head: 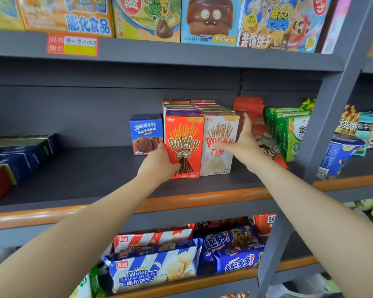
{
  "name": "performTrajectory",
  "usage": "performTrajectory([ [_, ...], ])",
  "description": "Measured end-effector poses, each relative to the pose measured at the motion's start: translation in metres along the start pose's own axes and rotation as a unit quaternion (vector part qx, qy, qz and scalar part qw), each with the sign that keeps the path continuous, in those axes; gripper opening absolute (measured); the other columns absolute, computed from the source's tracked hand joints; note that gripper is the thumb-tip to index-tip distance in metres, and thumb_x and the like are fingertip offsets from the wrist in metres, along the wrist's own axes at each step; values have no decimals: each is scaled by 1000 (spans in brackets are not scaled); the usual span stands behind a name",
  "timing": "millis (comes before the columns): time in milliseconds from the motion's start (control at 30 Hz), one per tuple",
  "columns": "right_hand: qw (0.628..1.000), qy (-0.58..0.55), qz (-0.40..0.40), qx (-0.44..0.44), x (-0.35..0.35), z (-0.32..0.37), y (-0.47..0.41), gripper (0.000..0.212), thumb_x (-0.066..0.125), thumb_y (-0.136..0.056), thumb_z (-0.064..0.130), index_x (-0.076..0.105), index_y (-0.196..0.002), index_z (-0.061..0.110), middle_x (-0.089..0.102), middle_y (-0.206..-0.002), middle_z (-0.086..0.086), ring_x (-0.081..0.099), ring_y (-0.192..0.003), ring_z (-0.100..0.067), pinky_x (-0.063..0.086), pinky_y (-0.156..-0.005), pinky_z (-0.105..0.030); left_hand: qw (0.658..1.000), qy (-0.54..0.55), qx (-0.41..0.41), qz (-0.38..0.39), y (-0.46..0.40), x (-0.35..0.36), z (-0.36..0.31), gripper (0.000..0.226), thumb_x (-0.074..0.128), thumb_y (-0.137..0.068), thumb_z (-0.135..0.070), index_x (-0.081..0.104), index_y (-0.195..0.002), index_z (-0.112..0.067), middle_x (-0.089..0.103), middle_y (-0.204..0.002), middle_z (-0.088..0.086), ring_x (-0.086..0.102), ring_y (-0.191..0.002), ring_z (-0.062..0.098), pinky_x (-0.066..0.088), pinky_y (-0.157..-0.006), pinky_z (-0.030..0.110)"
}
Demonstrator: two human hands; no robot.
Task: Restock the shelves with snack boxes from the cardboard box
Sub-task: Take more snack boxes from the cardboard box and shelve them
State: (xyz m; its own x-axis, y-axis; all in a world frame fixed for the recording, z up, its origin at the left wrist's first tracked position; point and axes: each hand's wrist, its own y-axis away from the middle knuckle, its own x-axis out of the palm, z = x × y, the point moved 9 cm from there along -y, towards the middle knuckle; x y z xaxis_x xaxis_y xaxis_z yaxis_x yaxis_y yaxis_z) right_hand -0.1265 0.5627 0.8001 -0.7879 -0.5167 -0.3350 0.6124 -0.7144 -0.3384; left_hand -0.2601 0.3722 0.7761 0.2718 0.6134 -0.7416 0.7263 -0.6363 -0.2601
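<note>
On the middle shelf [95, 168], the left hand [159, 162] gripped the lower left edge of the upright red Pocky box [184, 145], thumb across its front. The right hand [243, 143] lay with straight fingers against the right side of the white Pocky box [219, 145], thumb on its face. Both boxes stood side by side, long axes vertical, fronting their rows; any squaring-up would probably push them farther in, each hand nearest its own box.
</note>
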Motion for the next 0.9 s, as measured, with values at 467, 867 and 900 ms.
performTrajectory([
  [467,998,-38,54,23,7,-4,-13,103,83,-65,20,16,-142,28,60,-113,11,56,-102,-5,45,-72,-20,982,85,127,-108,-16,-47,-32,95,72,-72,-42,13,-143,-22,46,-135,1,53,-113,16,50,-84,34],
  [867,980,168,-29,-101,-14,14,45,103,76,-75,27,3,-147,20,30,-149,-5,37,-133,-22,37,-107,-43,883,-345,279,-156,-11,-50,-102,56,52,-86,-48,47,-127,-11,55,-125,12,51,-114,33,41,-91,44],
  [900,978,177,-27,-104,-17,16,51,100,74,-76,29,5,-147,19,29,-150,-6,37,-133,-23,37,-107,-45,880,-359,272,-154,-9,-49,-103,55,52,-87,-47,47,-127,-10,55,-125,13,50,-114,33,39,-91,44],
])
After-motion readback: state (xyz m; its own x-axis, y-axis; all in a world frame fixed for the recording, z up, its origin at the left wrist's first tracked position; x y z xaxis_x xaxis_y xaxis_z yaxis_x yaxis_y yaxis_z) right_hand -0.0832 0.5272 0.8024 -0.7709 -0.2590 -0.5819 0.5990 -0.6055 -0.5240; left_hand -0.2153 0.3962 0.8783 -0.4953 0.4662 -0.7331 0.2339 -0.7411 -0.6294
